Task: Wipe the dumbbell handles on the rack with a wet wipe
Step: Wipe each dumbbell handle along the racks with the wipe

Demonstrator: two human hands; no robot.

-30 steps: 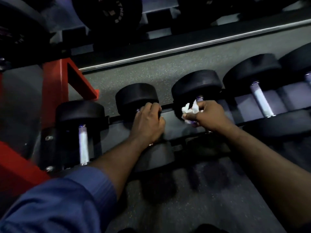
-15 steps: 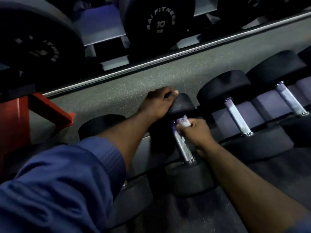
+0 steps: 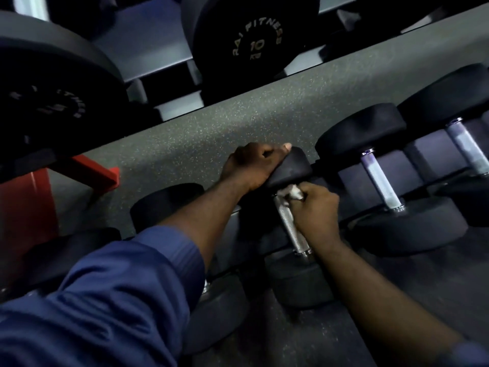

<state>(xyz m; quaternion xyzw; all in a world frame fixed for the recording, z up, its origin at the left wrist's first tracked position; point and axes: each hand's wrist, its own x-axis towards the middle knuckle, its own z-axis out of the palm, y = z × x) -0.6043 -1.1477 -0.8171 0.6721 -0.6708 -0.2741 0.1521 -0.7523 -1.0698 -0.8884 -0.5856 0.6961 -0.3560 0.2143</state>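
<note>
— Where is the wipe (image 3: 289, 192) being held?
— It is being pinched in the curled right hand (image 3: 316, 207) and pressed against the top of the handle (image 3: 290, 229).
— And the left hand (image 3: 254, 165)?
— Its fingers are being curled over the far head of the dumbbell (image 3: 293, 166), which is being gripped there. The dumbbell is being carried on the rack (image 3: 354, 178), between others.

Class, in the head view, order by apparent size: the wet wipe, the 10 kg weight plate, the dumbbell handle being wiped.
1. 10 kg weight plate, largest.
2. dumbbell handle, top covered by the right hand.
3. wet wipe, mostly hidden in that hand.
</note>
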